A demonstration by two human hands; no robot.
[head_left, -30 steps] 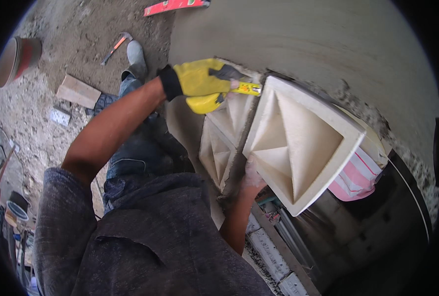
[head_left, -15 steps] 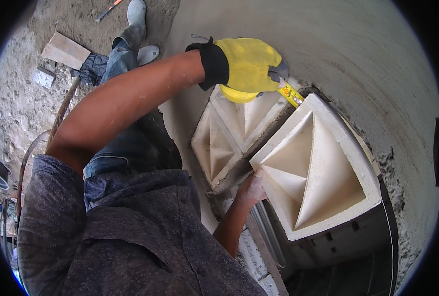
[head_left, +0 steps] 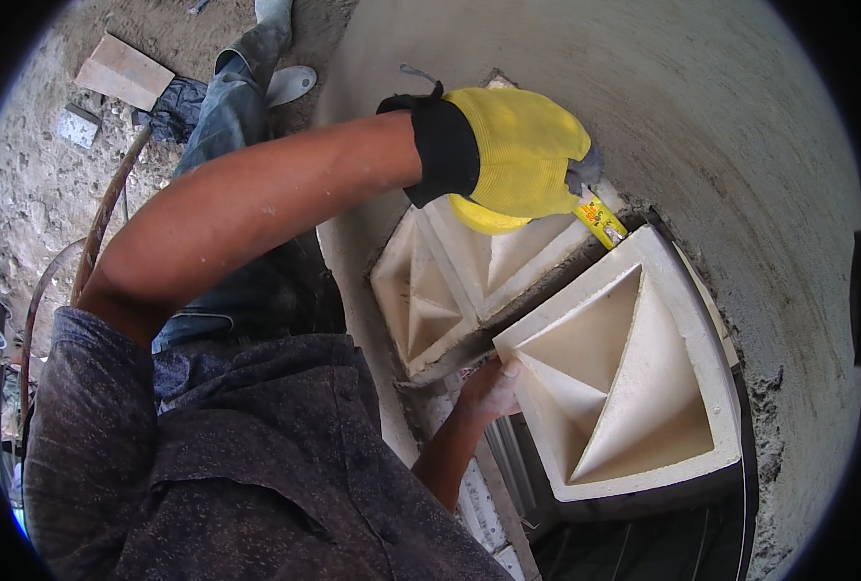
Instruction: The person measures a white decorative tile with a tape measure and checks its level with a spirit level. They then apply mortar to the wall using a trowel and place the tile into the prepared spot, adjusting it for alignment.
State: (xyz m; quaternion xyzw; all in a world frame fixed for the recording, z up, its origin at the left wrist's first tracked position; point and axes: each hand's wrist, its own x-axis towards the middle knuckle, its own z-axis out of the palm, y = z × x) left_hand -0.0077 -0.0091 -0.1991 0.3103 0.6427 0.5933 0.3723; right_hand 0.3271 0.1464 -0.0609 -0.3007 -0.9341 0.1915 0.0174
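Against the curved grey plastered wall (head_left: pixel 721 107), a cream square moulded block with a recessed pyramid pattern (head_left: pixel 634 378) sits tilted, its upper corner touching the wall and its lower-left corner held by the bare right hand (head_left: pixel 488 387), fingers curled under the edge, grasping it. Just left of that block, a second cream pyramid-pattern block (head_left: pixel 440 290) looks already set in the wall opening, with a grey mortar-filled gap between the two. Above that gap, the left hand in a yellow glove with black cuff (head_left: pixel 513 155) is clenched on a small yellow-handled tool (head_left: pixel 600 218), tip near the held block's top corner; tool type too hidden to tell. Judging by this, one block is placed, the held one is not yet seated and its joint is unfinished. Further left of the held block: dusty ground (head_left: pixel 33 184), a flat wooden board (head_left: pixel 125 73), a grey shoe (head_left: pixel 290 82).
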